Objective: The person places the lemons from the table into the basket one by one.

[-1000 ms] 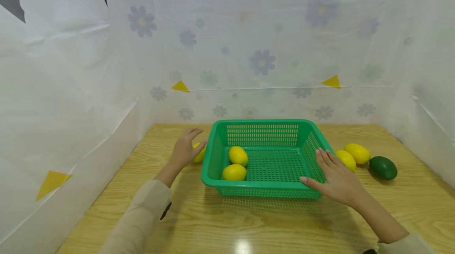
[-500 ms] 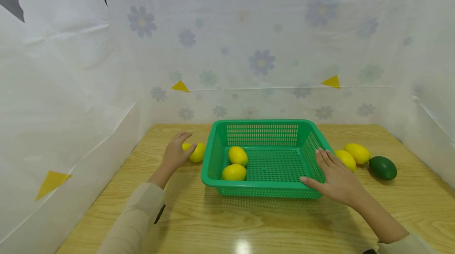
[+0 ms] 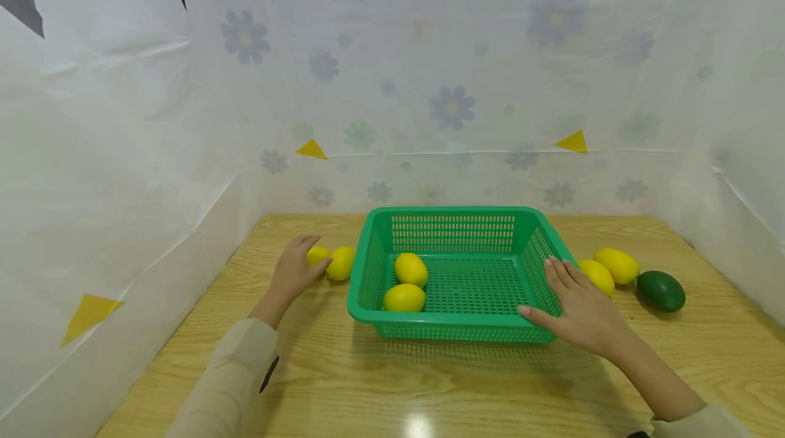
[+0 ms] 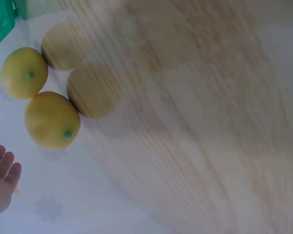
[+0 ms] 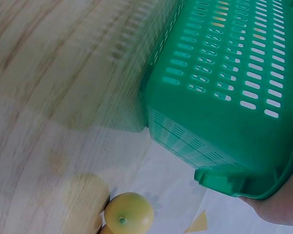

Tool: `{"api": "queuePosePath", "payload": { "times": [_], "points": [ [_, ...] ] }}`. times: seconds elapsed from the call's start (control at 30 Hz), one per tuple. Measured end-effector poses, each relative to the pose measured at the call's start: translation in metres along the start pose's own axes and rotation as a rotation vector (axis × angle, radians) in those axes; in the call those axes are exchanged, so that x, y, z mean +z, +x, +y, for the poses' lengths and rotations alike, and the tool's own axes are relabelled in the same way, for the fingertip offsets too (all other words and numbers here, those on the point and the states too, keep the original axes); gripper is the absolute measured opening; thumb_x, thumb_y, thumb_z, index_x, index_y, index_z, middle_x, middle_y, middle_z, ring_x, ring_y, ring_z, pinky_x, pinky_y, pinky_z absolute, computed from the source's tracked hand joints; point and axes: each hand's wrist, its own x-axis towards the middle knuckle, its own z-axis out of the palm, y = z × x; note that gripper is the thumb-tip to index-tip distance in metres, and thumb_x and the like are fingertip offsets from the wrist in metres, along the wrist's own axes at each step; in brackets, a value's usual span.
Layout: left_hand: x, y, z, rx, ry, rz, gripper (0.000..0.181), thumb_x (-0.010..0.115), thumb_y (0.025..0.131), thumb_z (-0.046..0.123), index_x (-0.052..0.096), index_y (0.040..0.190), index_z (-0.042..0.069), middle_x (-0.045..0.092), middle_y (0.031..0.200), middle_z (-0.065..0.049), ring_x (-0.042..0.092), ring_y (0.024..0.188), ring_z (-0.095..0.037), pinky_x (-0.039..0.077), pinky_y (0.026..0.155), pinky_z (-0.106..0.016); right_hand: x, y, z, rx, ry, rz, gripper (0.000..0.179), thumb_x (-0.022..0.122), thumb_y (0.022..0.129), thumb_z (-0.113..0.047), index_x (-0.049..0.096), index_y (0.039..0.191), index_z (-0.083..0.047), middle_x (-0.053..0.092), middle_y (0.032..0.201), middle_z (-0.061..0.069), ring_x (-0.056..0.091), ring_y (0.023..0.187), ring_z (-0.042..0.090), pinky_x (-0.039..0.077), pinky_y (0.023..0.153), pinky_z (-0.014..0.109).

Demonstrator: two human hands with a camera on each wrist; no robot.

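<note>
Two yellow lemons [image 3: 341,263] lie side by side on the table, left of a green plastic basket [image 3: 466,319]. My left hand [image 3: 292,271] hovers around the left side of this pair, thumb and fingers spread. In the left wrist view a gap shows between the fingertips [image 4: 12,176] and the two lemons [image 4: 52,120]. Inside the basket, against its left side, are two more lemons [image 3: 404,298]. My right hand [image 3: 579,310] rests on the basket's right rim near the front corner, its fingers extended and the thumb over the front rim.
Right of the basket lie two lemons [image 3: 616,266] and a dark green oval fruit [image 3: 661,290], close together. A glossy wood-grain table [image 3: 466,390] carries everything. White flower-patterned sheeting [image 3: 392,84] encloses the back and both sides.
My left hand has drawn back leftward and slightly toward me, away from the basket, uncovering the second lemon there. The right hand, the basket and the other fruit stay put.
</note>
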Motion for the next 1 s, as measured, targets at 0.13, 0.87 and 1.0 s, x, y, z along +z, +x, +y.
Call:
{"api": "queuePosePath", "payload": {
  "times": [0.13, 0.87, 1.0],
  "points": [
    [0.001, -0.002, -0.006, -0.044, 0.032, -0.053, 0.057, 0.072, 0.08, 0.017, 0.05, 0.126, -0.009, 0.052, 0.126, -0.027, 0.05, 0.117, -0.041, 0.042, 0.099, -0.051, 0.0, 0.0, 0.001, 0.003, 0.006, -0.003, 0.094, 0.052, 0.087, -0.055, 0.017, 0.143, 0.012, 0.017, 0.148, 0.034, 0.018, 0.134, 0.051, 0.021, 0.105, 0.062],
    [0.007, -0.006, -0.026, -0.196, 0.16, -0.248, 0.076, 0.072, 0.081, 0.026, 0.035, 0.136, -0.011, 0.043, 0.133, -0.031, 0.045, 0.118, -0.046, 0.04, 0.098, -0.055, 0.0, 0.0, 0.002, 0.008, 0.007, -0.011, 0.094, 0.051, 0.087, -0.056, 0.017, 0.144, 0.011, 0.017, 0.148, 0.033, 0.017, 0.135, 0.051, 0.02, 0.106, 0.063],
    [0.008, -0.005, -0.027, -0.227, 0.138, -0.282, 0.074, 0.07, 0.083, 0.024, 0.033, 0.137, -0.011, 0.041, 0.135, -0.032, 0.045, 0.118, -0.046, 0.041, 0.097, -0.055, 0.0, 0.0, 0.002, 0.006, 0.013, -0.017, 0.094, 0.051, 0.087, -0.056, 0.017, 0.144, 0.011, 0.016, 0.148, 0.033, 0.016, 0.135, 0.051, 0.02, 0.106, 0.062]
  ]
}}
